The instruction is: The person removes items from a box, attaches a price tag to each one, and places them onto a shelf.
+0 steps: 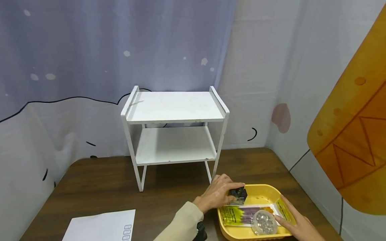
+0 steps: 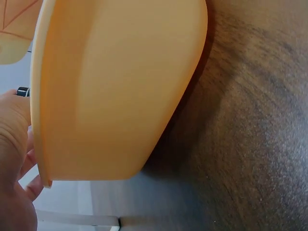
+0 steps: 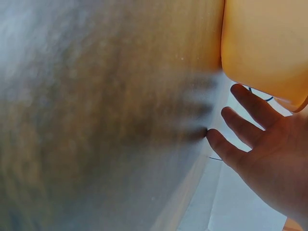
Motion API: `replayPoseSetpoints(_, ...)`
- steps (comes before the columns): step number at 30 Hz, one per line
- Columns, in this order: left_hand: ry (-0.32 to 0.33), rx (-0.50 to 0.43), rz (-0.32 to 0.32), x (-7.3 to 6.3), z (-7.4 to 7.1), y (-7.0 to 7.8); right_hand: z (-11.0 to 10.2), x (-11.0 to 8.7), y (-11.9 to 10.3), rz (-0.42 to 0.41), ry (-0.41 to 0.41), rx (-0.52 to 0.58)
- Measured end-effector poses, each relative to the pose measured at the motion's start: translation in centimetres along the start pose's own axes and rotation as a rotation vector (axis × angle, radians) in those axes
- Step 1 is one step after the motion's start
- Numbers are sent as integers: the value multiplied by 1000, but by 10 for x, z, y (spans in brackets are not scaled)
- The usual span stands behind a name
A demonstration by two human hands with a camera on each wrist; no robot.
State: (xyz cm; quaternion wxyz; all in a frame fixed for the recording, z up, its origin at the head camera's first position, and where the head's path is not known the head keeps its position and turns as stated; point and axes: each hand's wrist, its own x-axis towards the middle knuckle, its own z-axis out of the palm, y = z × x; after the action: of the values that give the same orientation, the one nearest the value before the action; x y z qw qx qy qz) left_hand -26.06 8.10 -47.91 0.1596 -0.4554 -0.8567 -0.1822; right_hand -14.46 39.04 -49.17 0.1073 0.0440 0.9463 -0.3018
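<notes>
Where the dark brown wooden table (image 1: 105, 187) nears its right edge, I see a yellow plastic tray (image 1: 262, 194) with rounded corners and a raised rim. Inside its far-left corner is a small black box (image 1: 239, 195); the left hand (image 1: 217, 191), in a cream sleeve (image 1: 183, 223), reaches over the rim and grips it between thumb and fingers. Across the tray's middle lies a flat yellow-and-purple packet (image 1: 239, 215). Overlapping the packet on the near side is a round container of clear plastic (image 1: 264, 222). At the tray's right rim, the right hand (image 1: 297, 221) has its fingers straight and spread outside the wall, thumb over the rim beside the container; whether it touches, I cannot tell.

The table's right edge slants just past that hand, leaving a narrow strip of wood there. I find more room leftward: a broad stretch of wood separates the tray from a flat white sheet (image 1: 101, 226) with small printed boxes, near left. Close behind the left hand comes the nearest leg of a white two-tier shelf (image 1: 175, 107), tightening the space there.
</notes>
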Motion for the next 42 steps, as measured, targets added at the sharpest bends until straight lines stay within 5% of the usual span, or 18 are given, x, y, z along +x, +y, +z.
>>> replayPoseSetpoints(26, 45, -33, -34, 1, 8, 5, 1, -2, -5, 30, 2, 42)
replayPoseSetpoints(42, 90, -115, 29, 2, -2, 6, 0, -3, -5, 27, 4, 32)
